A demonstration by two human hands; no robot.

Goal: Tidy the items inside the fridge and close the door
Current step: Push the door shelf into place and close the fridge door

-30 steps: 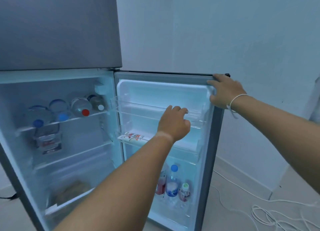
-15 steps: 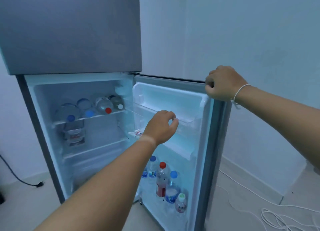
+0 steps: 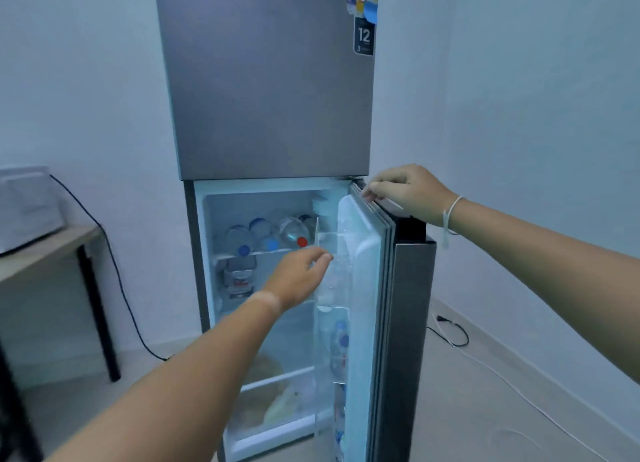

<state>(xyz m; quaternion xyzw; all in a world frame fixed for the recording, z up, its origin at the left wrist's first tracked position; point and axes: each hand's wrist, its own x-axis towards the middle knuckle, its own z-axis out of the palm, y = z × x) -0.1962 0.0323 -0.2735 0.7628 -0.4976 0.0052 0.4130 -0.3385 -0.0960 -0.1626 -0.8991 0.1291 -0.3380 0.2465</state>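
A tall grey fridge (image 3: 266,91) stands against the wall with its lower door (image 3: 408,323) swung about half shut. My right hand (image 3: 407,189) grips the top edge of that door. My left hand (image 3: 299,276) is in front of the door's clear upper bin (image 3: 330,250), fingers loosely curled and touching its edge, holding nothing. Several water bottles (image 3: 266,236) lie on the top inner shelf. More bottles (image 3: 341,344) stand in the lower door rack, partly hidden by the door.
A wooden table (image 3: 45,250) with black legs stands at the left, carrying a white box (image 3: 24,207). A black cable (image 3: 114,278) runs down to the floor beside it. White and black cables (image 3: 460,340) lie on the floor at the right.
The lower door has swung from wide open towards the fridge, my right hand moving with its top edge. My left hand stayed by the upper door bin. The view has pulled back.
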